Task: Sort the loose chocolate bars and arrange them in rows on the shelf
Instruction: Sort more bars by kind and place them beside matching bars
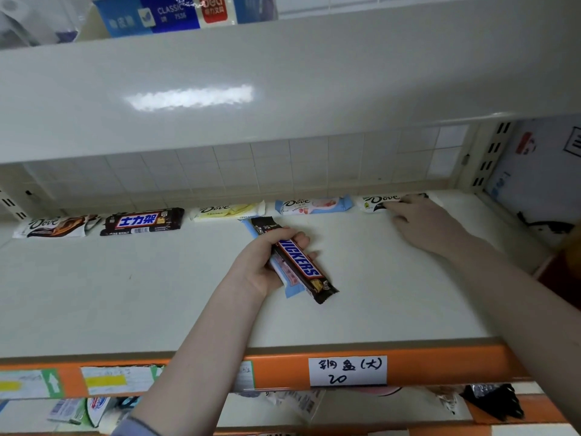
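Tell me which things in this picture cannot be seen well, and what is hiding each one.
- Head view: the pale blue bar in the left hand is mostly hidden by the Snickers bar and the fingers; brand unreadable.
- Head view: the rightmost Dove bar is partly covered by the right hand.
- Head view: the packages on the upper shelf are cut off by the top edge.

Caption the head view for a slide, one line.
Left hand grips a Snickers bar and a blue-wrapped bar while right hand touches the last Dove bar in the back row.
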Motion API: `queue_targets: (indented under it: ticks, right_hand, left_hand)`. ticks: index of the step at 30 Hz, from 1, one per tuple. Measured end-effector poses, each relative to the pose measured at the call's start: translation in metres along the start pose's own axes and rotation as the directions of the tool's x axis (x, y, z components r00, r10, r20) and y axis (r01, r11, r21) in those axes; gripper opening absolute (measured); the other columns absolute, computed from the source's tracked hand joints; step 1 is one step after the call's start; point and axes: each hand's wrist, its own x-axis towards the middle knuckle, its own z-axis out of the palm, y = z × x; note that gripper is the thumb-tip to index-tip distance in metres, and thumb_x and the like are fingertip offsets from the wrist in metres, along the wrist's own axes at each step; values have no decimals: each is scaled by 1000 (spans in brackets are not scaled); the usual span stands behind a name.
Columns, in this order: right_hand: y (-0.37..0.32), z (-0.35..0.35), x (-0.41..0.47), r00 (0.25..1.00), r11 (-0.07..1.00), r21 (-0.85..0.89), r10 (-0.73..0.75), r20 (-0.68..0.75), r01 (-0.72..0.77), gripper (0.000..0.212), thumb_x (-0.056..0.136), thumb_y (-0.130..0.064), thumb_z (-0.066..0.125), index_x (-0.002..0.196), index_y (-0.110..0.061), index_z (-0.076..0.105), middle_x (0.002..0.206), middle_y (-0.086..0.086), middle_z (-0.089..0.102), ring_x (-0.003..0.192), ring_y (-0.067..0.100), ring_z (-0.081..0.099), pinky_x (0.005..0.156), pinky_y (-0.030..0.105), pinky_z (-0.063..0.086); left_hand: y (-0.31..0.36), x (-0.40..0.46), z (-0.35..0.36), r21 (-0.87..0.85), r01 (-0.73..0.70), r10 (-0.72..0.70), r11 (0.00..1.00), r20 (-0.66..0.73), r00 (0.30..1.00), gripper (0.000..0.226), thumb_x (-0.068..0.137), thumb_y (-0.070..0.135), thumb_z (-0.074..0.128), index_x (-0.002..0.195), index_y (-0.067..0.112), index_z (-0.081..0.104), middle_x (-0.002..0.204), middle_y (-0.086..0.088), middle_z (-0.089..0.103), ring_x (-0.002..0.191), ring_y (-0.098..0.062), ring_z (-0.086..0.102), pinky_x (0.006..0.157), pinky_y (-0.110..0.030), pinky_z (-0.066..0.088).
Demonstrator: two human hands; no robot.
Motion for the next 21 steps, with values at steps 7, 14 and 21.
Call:
queue_targets:
  ticks: [7, 14, 21]
  right_hand:
    - [-3, -2, -3, 999, 1000, 7, 20, -32, -20, 37, 96, -26, 36, 130, -17, 49, 129, 11, 50, 119, 28, 45, 94, 37, 39]
    - [-33, -30, -17, 996, 985, 171, -10, -84, 25, 31, 94, -31, 43, 115, -16, 61, 112, 12, 62, 103, 27, 52, 80, 34, 38]
    - [-79, -37, -51, 994, 931, 350, -98, -38, 105, 35, 91, -39, 45, 118, -23, 60, 118, -3, 63, 107, 14, 55, 83, 26, 38]
  left_hand:
    - [0, 4, -7, -149, 11, 5, 989, 105, 994, 15, 84, 17, 45, 77, 6, 53, 71, -13, 61, 74, -28, 63, 76, -46, 52]
    - [3, 1, -3, -95, -23, 35, 995, 128, 991, 18, 89, 17, 48, 89, 5, 61, 74, -12, 67, 81, -25, 65, 84, -43, 50]
    - [9, -1, 2, -84, -47, 52, 995, 60, 997, 41, 89, 18, 56, 126, 2, 52, 88, -13, 62, 82, -26, 61, 80, -42, 52]
